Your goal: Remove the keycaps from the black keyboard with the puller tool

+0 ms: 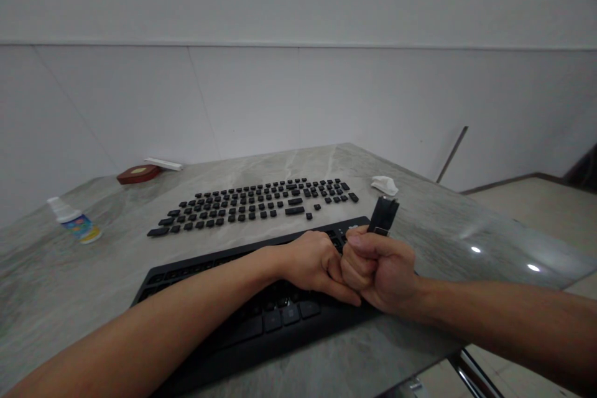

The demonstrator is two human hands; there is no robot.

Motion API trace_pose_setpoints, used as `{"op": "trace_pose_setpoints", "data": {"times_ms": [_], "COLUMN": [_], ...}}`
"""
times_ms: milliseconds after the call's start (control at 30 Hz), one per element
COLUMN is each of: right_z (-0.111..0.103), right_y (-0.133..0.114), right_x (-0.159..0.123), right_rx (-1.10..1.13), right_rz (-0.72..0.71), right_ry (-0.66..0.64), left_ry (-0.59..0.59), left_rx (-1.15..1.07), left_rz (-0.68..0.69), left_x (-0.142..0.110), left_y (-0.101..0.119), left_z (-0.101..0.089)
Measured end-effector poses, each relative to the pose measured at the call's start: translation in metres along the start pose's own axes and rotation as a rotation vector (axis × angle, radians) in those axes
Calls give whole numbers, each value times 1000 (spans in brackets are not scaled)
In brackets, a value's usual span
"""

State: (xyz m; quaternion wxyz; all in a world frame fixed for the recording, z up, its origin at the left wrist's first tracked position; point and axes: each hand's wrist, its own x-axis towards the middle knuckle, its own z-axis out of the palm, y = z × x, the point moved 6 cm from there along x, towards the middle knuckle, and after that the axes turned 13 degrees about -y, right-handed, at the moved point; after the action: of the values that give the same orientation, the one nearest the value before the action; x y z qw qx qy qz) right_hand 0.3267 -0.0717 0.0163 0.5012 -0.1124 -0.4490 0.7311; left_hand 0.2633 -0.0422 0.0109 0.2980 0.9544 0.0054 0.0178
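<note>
Black keyboard lies by the desk's near edge, beneath both hands. Step in hand appears to be keycap work at its right end; the next move likely calls for bracing the board. Right hand is clenched around a dark object above that end; left hand curls against it, contents hidden. Loose keycaps lie in rows toward the far edge.

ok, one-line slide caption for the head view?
Left hand over a partly stripped keyboard, right hand gripping a black object, loose keycaps in rows behind.
</note>
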Motion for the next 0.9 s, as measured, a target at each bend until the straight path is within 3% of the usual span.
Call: {"op": "trace_pose_setpoints", "data": {"times_ms": [367, 600, 900], "right_z": [-6, -10, -12], "right_y": [3, -11, -27], "right_x": [2, 5, 12], "right_rx": [20, 13, -34], "right_rz": [73, 22, -13], "right_ry": [45, 101, 46], "left_ry": [10, 41, -37], "left_rx": [-67, -280, -180], "left_rz": [25, 39, 56], "left_x": [0, 2, 1], "left_y": [0, -1, 2], "left_z": [0, -6, -9]}}
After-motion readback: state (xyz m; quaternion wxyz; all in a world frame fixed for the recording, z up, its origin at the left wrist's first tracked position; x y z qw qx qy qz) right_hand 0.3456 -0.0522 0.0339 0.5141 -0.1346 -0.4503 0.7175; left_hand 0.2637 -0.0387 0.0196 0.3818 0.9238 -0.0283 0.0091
